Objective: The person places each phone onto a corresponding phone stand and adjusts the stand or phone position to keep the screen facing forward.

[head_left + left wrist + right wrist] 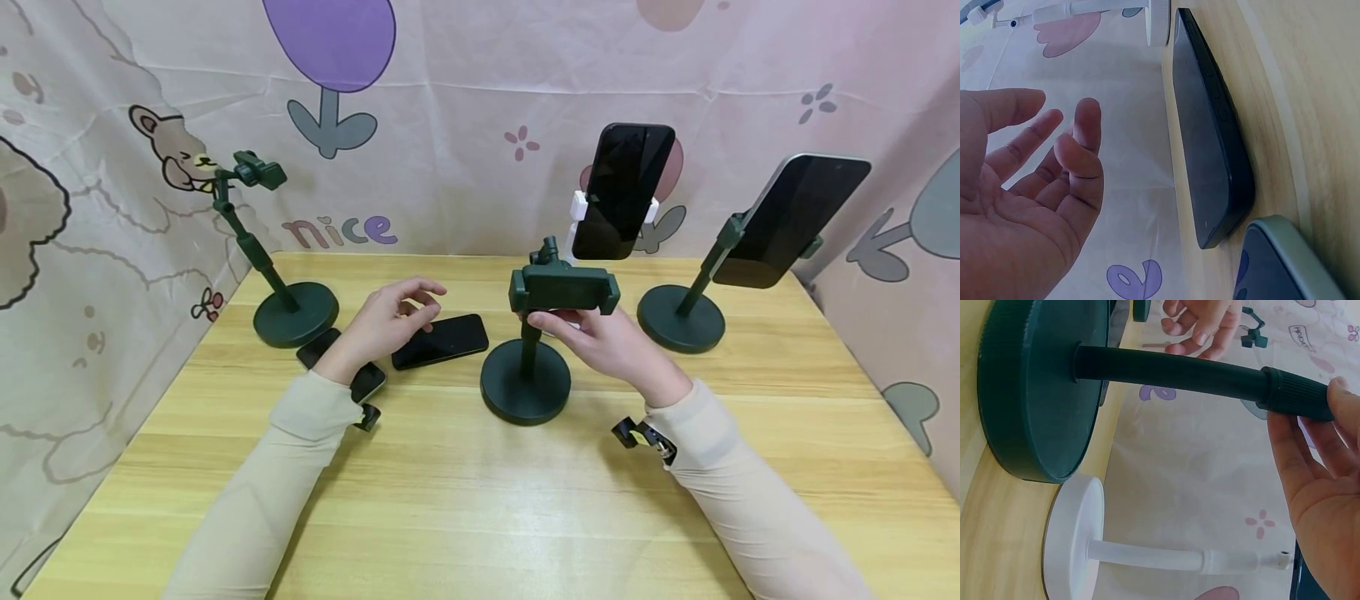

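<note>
My right hand [613, 348] grips the upper pole of a dark green phone stand [525, 385], with thumb and fingers at its ribbed collar [1296, 394]. The clamp [567, 289] on top of that stand holds no phone. My left hand [381, 327] hovers with loosely bent fingers and nothing in them. Near its fingertips a black phone [442, 342] lies flat on the table. Another phone [367, 382] lies partly hidden beneath my left wrist; its light green edge [1300, 250] shows in the left wrist view.
At the back left stands another green stand [296, 312] with a bare clamp. A white stand [1072, 544] behind the gripped one carries a black phone [626, 192]. To the right, a green stand [681, 318] bears a tilted phone [791, 221]. A printed cloth [465, 167] hangs behind the table.
</note>
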A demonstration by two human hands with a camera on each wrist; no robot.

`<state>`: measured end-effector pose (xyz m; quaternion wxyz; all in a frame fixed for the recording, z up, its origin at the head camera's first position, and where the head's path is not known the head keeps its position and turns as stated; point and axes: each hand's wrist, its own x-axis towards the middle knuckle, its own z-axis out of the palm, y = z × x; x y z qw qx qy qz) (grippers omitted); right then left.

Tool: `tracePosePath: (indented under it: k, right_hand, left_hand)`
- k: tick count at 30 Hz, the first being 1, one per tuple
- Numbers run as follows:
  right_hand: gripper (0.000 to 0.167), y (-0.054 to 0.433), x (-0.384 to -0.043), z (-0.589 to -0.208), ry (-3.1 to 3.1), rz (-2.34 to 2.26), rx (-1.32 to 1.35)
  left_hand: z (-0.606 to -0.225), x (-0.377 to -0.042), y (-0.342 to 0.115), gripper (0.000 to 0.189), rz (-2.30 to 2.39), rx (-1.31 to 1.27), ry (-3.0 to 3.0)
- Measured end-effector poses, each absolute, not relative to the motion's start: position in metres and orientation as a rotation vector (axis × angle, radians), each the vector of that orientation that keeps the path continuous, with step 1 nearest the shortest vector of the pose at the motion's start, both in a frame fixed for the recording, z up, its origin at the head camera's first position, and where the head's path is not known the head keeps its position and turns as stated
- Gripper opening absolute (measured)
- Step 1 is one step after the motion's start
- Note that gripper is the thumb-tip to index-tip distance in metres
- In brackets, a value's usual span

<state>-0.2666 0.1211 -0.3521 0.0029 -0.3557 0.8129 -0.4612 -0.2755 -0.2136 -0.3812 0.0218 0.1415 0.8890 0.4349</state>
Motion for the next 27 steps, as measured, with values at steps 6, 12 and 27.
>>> tracePosePath:
  k: [6,12,27]
  right_hand:
    - [0.037,0.122,-0.266,-0.353,2.551,-1.458,-1.149]
    - [0.039,0.121,-0.265,-0.351,2.564,-1.438,-1.122]
    - [0.038,0.121,-0.25,-0.337,2.709,-1.261,-1.024]
  left_hand:
    - [-0.381,-0.276,-0.213,0.029,1.341,0.447,2.758]
    - [-0.379,-0.277,-0.215,0.03,1.328,0.444,2.75]
    - [-0.378,-0.275,-0.217,0.031,1.311,0.442,2.764]
